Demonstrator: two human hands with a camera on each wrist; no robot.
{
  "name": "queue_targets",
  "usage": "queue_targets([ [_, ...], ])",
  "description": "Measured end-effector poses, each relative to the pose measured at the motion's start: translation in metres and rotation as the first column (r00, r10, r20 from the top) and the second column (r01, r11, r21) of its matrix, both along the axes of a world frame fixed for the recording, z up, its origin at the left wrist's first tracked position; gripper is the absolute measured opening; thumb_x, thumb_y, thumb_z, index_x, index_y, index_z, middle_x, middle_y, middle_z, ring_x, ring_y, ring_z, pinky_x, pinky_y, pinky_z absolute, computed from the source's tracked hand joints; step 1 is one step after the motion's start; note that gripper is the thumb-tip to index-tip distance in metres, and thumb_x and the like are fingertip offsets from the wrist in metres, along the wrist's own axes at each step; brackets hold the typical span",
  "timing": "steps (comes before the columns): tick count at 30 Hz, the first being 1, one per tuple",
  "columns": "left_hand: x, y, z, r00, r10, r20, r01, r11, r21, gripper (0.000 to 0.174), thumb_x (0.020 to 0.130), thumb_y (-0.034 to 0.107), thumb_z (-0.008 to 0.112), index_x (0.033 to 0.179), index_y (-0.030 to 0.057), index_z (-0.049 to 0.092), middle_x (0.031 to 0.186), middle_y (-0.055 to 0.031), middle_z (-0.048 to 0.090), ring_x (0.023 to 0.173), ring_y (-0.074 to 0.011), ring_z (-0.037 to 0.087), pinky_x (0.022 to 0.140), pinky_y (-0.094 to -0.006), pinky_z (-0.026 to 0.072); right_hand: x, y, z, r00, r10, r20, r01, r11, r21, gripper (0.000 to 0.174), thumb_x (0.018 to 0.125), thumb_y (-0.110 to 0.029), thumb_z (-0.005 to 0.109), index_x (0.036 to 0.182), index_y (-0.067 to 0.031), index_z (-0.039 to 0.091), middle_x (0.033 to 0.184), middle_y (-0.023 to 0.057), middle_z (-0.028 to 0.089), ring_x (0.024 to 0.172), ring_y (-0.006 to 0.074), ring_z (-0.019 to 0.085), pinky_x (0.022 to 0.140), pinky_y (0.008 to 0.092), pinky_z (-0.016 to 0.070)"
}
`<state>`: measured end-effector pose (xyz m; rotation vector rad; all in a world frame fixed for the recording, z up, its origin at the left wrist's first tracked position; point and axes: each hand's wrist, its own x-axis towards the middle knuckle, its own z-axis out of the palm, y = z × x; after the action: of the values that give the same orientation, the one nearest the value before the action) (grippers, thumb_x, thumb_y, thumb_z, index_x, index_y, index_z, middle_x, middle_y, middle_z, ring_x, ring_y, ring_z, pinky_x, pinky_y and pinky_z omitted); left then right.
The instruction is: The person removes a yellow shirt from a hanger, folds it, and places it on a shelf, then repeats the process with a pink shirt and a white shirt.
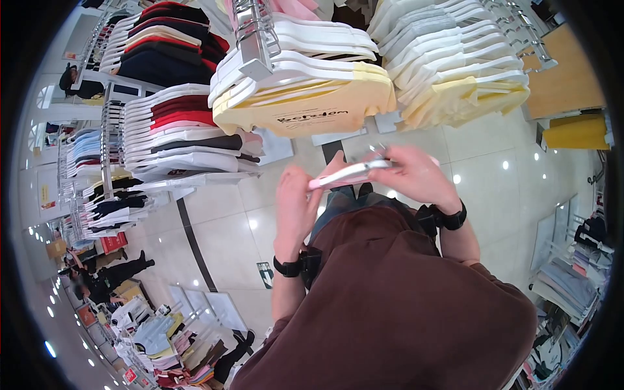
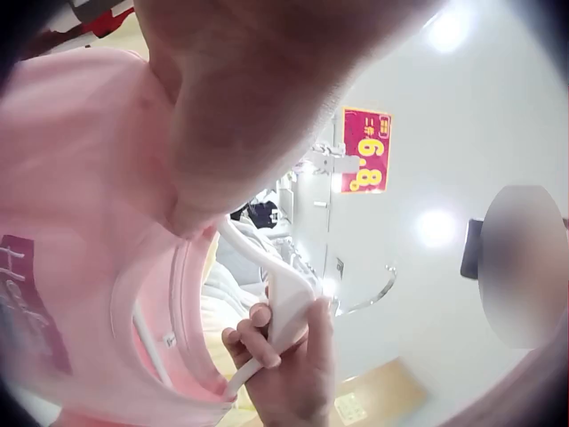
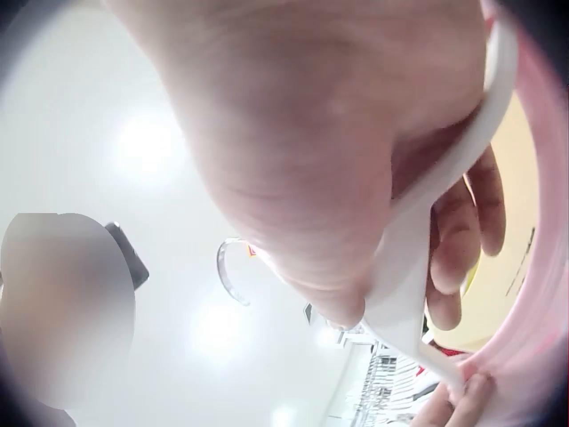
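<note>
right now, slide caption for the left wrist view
The left hand at the neck of a pink shirt, the right hand gripping its white hanger, red sign beyond.

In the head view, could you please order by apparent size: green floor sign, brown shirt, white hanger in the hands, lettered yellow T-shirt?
Largest to smallest:
Brown shirt
Lettered yellow T-shirt
White hanger
Green floor sign
</note>
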<state>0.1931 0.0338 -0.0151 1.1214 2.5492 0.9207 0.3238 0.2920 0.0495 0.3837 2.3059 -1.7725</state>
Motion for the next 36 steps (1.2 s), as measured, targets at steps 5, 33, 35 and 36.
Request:
queue_targets([
  [5, -0.011, -0.033, 0.015, 0.976, 0.213, 0.041, -0.213, 0.977, 0.006, 0.012, 0.094, 0.013, 0.073, 0.096, 0.0030, 0.065, 0.087, -0.0139, 0.062, 0.089, -0.0327, 0.060, 0.080, -0.0451, 0.0458, 0.019, 0.023, -0.026, 0.948, -0.173, -0.268, 0.234, 0.948, 0.216, 0.040, 0.096, -0.016, 0.073, 0.133, -0.0045, 0.065, 0.124, 0.0130, 0.069, 0.115, 0.0268, 0.067, 0.099, 0.0384, 0.0533],
  [33, -0.012, -0.044, 0.044, 0.975, 0.221, -0.011, -0.217, 0.966, 0.138, 0.018, 0.089, 0.013, 0.078, 0.099, 0.0025, 0.067, 0.098, -0.0115, 0.067, 0.091, -0.0315, 0.061, 0.084, -0.0414, 0.0462, 0.021, -0.009, -0.050, 0.908, -0.262, -0.327, 0.368, 0.872, 0.324, 0.023, 0.092, -0.015, 0.071, 0.085, -0.0008, 0.054, 0.079, 0.0154, 0.053, 0.075, 0.0364, 0.054, 0.065, 0.0451, 0.0415],
  [35, -0.015, -0.045, 0.047, 0.959, 0.283, 0.028, -0.284, 0.955, 0.085, 0.020, 0.090, 0.014, 0.078, 0.103, 0.0020, 0.067, 0.101, -0.0123, 0.068, 0.094, -0.0324, 0.061, 0.085, -0.0421, 0.0479, 0.020, -0.008, -0.052, 0.907, -0.267, -0.325, 0.373, 0.867, 0.330, 0.022, 0.091, -0.013, 0.071, 0.085, -0.0007, 0.054, 0.079, 0.0152, 0.053, 0.074, 0.0357, 0.054, 0.064, 0.0447, 0.0419],
  [36, -0.018, -0.045, 0.048, 0.957, 0.287, 0.028, -0.289, 0.953, 0.090, 0.020, 0.090, 0.014, 0.078, 0.103, 0.0020, 0.067, 0.101, -0.0123, 0.068, 0.094, -0.0324, 0.061, 0.085, -0.0421, 0.0479, 0.018, -0.007, -0.052, 0.904, -0.279, -0.323, 0.385, 0.861, 0.334, 0.020, 0.091, -0.012, 0.071, 0.084, -0.0006, 0.055, 0.079, 0.0151, 0.054, 0.073, 0.0351, 0.055, 0.064, 0.0443, 0.0423],
])
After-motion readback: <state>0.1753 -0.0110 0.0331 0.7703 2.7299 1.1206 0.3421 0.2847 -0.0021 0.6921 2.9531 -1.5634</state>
